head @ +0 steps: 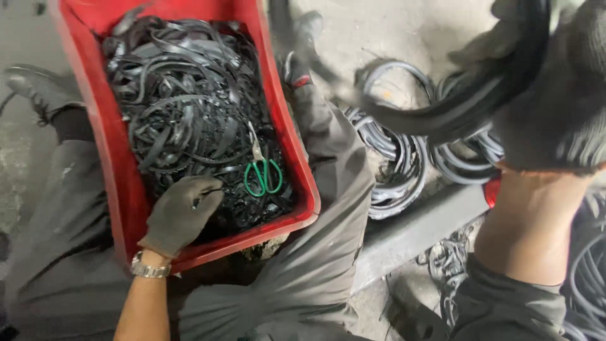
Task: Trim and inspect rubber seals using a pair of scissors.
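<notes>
Carefully, I press my gloved left hand [182, 211] flat into the red plastic crate [120, 164] of black rubber strips [183, 107], right hand [555, 107] clenching a black rubber ring [461, 107].

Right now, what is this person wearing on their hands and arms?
Both hands wear dark grey knit gloves; the right glove has an orange cuff edge. The left hand has a silver metal watch at the wrist. Forearms are bare, with grey sleeves pushed up.

rubber strips [183, 107] fill red crate [113, 158], scissors [262, 173] atop
</notes>
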